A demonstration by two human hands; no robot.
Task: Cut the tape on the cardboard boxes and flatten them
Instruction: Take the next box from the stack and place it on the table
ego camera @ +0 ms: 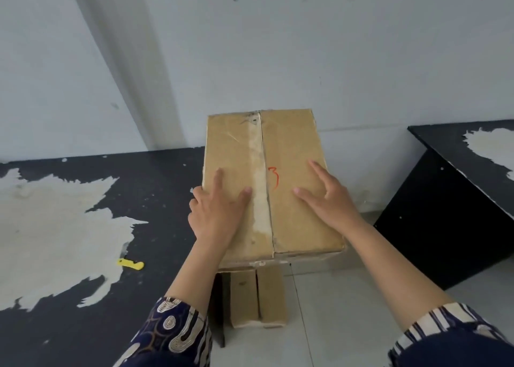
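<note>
Black table (155, 177) with large worn pale patches, standing against a white wall (333, 61); a second dark table (445, 200) stands to the right, apart from the first. The cardboard box (294, 150) sits closed at the right end of the near table, its right portion apparently overhanging the gap between the tables, above a smaller box (257, 297) on the floor; the support beneath it is hidden, so a hard downward push could tip it off the edge. A strip of pale tape (258, 172) runs along the centre seam of the top flaps and appears uncut. The left hand (214, 213) lies flat on the left flap, fingers straight and grasping nothing; the right hand (328, 197) rests likewise on the right flap, fingers spread, also holding nothing. The yellow cutter (130, 264) lies on the table to the left, well apart from both hands. Judged risks: flattening attempted before the seam is cut would crumple or tear the flaps; reaching for the cutter with one hand may leave the box unsteady; a blade drawn along the seam toward a steadying hand could slip.
</note>
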